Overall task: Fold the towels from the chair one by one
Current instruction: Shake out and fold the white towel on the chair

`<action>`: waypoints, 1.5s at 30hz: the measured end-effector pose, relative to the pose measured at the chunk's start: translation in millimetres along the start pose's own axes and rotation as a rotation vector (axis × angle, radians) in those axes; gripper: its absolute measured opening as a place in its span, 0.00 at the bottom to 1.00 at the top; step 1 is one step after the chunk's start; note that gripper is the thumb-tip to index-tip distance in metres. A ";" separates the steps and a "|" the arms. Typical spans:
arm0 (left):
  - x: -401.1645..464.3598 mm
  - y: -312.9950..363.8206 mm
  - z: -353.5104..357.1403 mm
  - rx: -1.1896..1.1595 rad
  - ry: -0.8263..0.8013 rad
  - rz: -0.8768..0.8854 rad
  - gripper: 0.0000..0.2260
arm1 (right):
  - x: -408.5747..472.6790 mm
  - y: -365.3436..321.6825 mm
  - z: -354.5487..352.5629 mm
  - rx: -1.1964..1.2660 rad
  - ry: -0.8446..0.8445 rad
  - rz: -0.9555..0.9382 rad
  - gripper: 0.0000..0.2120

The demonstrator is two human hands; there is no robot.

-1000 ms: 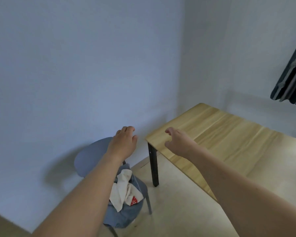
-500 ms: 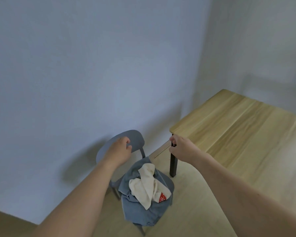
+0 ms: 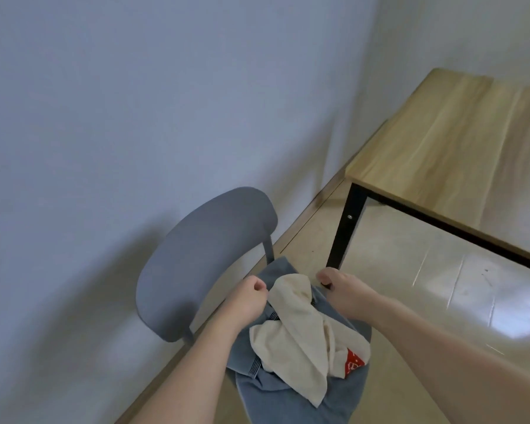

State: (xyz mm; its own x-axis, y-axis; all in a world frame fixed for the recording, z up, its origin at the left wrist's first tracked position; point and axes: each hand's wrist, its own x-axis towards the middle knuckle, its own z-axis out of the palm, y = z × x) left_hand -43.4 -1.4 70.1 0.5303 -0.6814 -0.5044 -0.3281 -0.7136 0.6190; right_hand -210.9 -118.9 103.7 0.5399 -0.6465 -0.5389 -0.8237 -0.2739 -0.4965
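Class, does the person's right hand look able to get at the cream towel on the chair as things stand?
Probably yes: the cream towel lies on top of the blue towel, uncovered, and the right hand hovers beside its far end.

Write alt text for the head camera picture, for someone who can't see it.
Two bare hands reach down to a cream towel lying on a blue towel on a grey chair; the left hand has its fingers curled at the cream towel's edge, the right hand hovers beside it. A wooden table stands to the right.
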 end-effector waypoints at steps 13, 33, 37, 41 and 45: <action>160.7 -89.5 122.4 0.032 0.103 0.305 0.11 | 181.4 88.3 121.6 0.033 0.248 -0.235 0.12; -135.4 -42.2 71.4 -0.444 -0.330 0.615 0.11 | -192.3 19.6 47.9 -0.239 0.748 -0.609 0.01; -210.6 -21.6 31.1 -0.423 0.179 0.824 0.03 | -266.7 6.0 35.2 -0.211 0.867 -0.655 0.05; -288.5 1.3 -19.8 -0.423 0.592 0.947 0.04 | -324.5 -3.9 27.0 -0.224 0.900 -0.665 0.10; -369.8 18.2 -54.3 -0.408 0.645 1.052 0.07 | -378.5 -25.1 19.4 -0.052 0.985 -0.700 0.10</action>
State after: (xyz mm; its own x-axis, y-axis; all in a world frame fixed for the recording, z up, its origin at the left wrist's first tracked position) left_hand -203.0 246.5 300.6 0.4809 -0.5985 0.6407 -0.6147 0.2909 0.7332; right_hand -391.2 146.4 306.9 0.5270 -0.6057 0.5961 -0.4236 -0.7953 -0.4336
